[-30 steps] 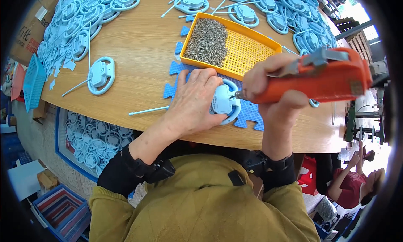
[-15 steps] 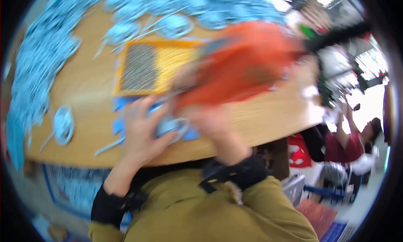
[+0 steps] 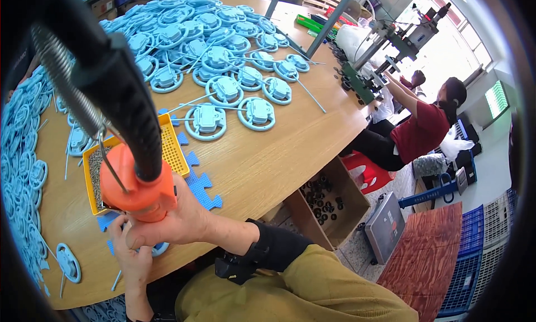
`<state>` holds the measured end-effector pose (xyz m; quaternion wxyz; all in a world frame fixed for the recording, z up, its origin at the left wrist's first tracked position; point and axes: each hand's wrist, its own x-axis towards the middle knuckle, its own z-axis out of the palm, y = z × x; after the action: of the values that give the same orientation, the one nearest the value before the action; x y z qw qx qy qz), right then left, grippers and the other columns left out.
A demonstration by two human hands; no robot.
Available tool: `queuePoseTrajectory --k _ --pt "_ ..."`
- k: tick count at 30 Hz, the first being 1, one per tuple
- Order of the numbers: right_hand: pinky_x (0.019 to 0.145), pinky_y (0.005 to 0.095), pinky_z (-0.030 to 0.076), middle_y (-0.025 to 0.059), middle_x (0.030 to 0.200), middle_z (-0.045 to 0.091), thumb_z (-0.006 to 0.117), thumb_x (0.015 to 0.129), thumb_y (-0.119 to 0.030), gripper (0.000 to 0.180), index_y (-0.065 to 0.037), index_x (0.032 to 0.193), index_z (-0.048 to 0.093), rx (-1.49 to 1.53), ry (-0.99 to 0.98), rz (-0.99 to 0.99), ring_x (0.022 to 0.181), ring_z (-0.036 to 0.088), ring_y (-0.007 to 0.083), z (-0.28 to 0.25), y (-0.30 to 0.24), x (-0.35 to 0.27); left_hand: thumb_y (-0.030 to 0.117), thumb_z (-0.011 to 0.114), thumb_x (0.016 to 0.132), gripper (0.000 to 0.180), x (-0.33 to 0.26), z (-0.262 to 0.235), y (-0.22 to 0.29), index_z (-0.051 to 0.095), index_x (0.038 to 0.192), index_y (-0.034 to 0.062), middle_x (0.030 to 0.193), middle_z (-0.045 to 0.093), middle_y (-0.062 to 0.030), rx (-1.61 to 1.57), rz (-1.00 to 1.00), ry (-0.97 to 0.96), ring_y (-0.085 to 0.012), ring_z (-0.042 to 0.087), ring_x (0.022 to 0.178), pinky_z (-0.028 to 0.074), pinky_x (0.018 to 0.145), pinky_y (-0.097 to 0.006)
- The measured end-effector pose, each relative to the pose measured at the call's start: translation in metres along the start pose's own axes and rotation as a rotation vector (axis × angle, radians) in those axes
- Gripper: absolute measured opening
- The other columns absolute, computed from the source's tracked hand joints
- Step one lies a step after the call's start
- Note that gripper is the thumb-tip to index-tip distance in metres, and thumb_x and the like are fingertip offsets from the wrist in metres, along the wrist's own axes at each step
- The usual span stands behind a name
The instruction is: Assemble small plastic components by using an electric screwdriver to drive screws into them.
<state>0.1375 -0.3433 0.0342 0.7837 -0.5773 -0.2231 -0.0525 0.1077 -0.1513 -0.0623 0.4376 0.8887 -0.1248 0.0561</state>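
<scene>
Light-blue ring-shaped part (image 3: 161,249) down at the near edge of the desk (image 3: 268,160), only a sliver of its rim peeking out beneath the hands! Right hand (image 3: 181,213) wrapped firmly around an orange power tool (image 3: 139,182), black cable rising from its top, tip out of sight. Left hand (image 3: 134,260) sits just below, fingers bent, largely covered; whether it grips the part, I cannot tell. Just beyond, a yellow tray (image 3: 175,149) with screws (image 3: 96,174) at one end, blue foam mat (image 3: 205,191) alongside, and a great heap of matching blue parts (image 3: 218,57) behind!
</scene>
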Motion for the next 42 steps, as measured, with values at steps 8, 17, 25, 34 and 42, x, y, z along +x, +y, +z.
queuePoseTrajectory --k 8,17,25,34,42 --pt "0.072 0.0262 0.046 0.0020 0.087 0.062 0.080 0.064 -0.017 0.049 -0.002 0.105 0.057 -0.018 0.011 -0.039 0.079 0.055 0.0092 -0.005 0.000 -0.003 0.005 0.062 0.065 0.038 0.001 -0.002 0.010 0.061 0.103 0.0009 0.102 0.047 -0.0147 0.143 0.146 0.071 -0.0321 0.047 0.096 0.040 0.087 -0.039" --pt "0.070 0.0257 0.049 0.0014 0.091 0.063 0.082 0.066 -0.013 0.046 -0.003 0.106 0.060 0.394 0.105 0.110 0.078 0.057 0.0071 -0.006 0.000 -0.014 0.010 0.069 0.072 0.041 -0.016 -0.025 -0.001 0.063 0.112 0.0043 0.107 0.051 -0.0178 0.290 0.219 0.042 -0.0346 0.052 0.097 0.043 0.086 -0.039" --pt "0.050 0.0265 0.043 0.0044 0.066 0.053 0.066 0.068 -0.063 0.071 -0.002 0.099 0.049 0.149 0.012 -0.047 0.056 0.052 0.0150 -0.007 0.003 -0.004 0.017 0.074 0.069 0.043 -0.011 -0.014 0.008 0.062 0.109 0.0089 0.110 0.052 -0.0148 0.219 0.414 0.144 -0.0346 0.051 0.105 0.044 0.087 -0.043" --pt "0.046 0.0262 0.042 0.0031 0.063 0.051 0.058 0.067 -0.073 0.076 -0.004 0.097 0.049 0.029 -0.004 0.009 0.049 0.049 0.0138 0.037 0.028 0.004 0.009 0.072 0.070 0.032 -0.019 -0.015 0.001 0.065 0.101 0.0120 0.110 0.054 -0.0097 0.283 0.447 0.117 -0.0326 0.052 0.108 0.046 0.086 -0.042" --pt "0.047 0.0260 0.041 0.0035 0.062 0.050 0.062 0.069 -0.069 0.073 -0.003 0.097 0.049 -0.018 -0.056 -0.007 0.049 0.048 0.0135 0.041 0.035 0.008 0.008 0.071 0.070 0.029 -0.019 -0.012 0.000 0.065 0.098 0.0118 0.107 0.054 -0.0091 0.252 0.445 0.158 -0.0309 0.052 0.106 0.047 0.083 -0.040"
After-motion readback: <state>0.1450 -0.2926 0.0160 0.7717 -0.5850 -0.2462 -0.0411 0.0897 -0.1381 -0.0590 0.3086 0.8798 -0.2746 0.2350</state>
